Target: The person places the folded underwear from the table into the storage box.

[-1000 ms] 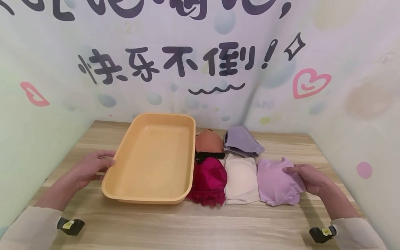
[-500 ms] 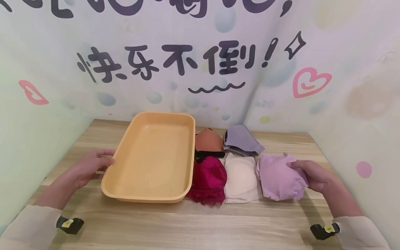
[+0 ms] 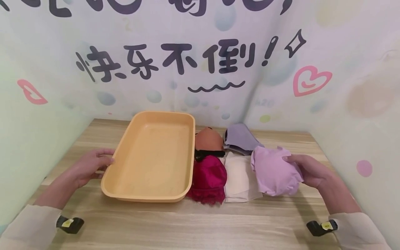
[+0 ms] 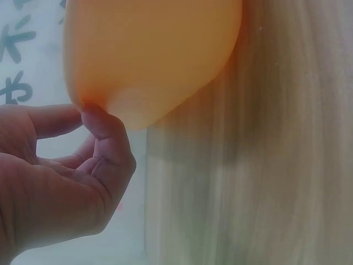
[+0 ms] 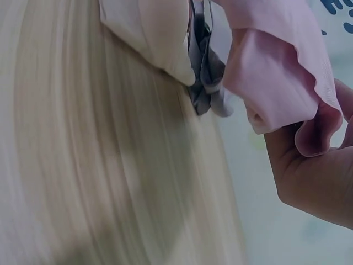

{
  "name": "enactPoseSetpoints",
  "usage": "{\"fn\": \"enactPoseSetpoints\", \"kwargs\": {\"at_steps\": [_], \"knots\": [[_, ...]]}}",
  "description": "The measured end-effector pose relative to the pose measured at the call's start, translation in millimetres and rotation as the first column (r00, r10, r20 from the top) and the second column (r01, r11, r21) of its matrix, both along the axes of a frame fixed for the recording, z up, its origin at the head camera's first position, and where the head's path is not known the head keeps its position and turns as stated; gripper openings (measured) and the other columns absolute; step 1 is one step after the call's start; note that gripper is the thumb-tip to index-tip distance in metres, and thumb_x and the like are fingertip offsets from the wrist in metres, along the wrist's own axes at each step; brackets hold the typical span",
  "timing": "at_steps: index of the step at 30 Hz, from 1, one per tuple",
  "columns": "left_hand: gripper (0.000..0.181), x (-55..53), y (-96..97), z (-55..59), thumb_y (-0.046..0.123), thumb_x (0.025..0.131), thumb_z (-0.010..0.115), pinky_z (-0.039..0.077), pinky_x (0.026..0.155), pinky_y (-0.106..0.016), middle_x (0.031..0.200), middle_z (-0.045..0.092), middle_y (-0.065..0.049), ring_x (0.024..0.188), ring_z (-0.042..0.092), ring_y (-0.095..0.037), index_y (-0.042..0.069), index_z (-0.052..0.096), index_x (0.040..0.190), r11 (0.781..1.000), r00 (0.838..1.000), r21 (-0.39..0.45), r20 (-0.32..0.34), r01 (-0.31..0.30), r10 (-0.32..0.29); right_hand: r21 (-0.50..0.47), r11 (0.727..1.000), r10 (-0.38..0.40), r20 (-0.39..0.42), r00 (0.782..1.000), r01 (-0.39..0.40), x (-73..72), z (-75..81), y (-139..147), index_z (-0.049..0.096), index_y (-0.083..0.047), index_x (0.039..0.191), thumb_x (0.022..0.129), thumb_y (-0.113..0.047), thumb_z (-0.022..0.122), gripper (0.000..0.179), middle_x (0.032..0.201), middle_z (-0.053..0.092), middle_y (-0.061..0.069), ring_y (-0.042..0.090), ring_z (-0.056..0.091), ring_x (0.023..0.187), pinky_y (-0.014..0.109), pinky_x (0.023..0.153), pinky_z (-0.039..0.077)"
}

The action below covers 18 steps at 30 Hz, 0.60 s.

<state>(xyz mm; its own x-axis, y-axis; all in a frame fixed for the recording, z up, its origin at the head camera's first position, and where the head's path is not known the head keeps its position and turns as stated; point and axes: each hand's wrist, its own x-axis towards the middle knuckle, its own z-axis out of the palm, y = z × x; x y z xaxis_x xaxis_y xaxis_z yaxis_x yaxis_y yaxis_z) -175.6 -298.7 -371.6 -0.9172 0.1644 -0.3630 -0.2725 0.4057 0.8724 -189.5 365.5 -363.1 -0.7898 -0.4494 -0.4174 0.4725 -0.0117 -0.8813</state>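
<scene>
Lilac garment point(image 3: 275, 170), above the table point(image 3: 200, 227) near its right edge, is being pinched from the right by the right grip point(image 3: 314, 172), while the yellow tray point(image 3: 153, 163), well leftward, is being pinched by the left grip point(image 3: 92, 166).

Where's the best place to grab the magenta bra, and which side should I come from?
Probably pinch the lace hem of the magenta bra, coming from the near side. The tub crowds its left, the white garment its right and the orange bra its far side, while the ruffled hem faces you along the table.
</scene>
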Motion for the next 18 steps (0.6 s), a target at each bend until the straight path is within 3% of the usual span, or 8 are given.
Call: {"fn": "enactPoseSetpoints", "kwargs": {"at_steps": [18], "knots": [[0.056, 1.0, 3.2, 2.5, 0.017, 0.1, 0.049, 0.054, 0.068, -0.034, 0.094, 0.065, 0.003, 0.083, 0.062, -0.011, -0.01, 0.028, 0.145, 1.0, 1.0, 0.007, -0.01, 0.002, -0.002, -0.108, 0.994, -0.026, -0.004, 1.0, 0.026, -7.5, 1.6, -35, 0.059, -0.01, 0.113, 0.105, -0.012, 0.03, 0.03, 0.102, 0.064, 0.001, 0.015, 0.064, 0.091, 0.032, 0.079, 0.054]]}}
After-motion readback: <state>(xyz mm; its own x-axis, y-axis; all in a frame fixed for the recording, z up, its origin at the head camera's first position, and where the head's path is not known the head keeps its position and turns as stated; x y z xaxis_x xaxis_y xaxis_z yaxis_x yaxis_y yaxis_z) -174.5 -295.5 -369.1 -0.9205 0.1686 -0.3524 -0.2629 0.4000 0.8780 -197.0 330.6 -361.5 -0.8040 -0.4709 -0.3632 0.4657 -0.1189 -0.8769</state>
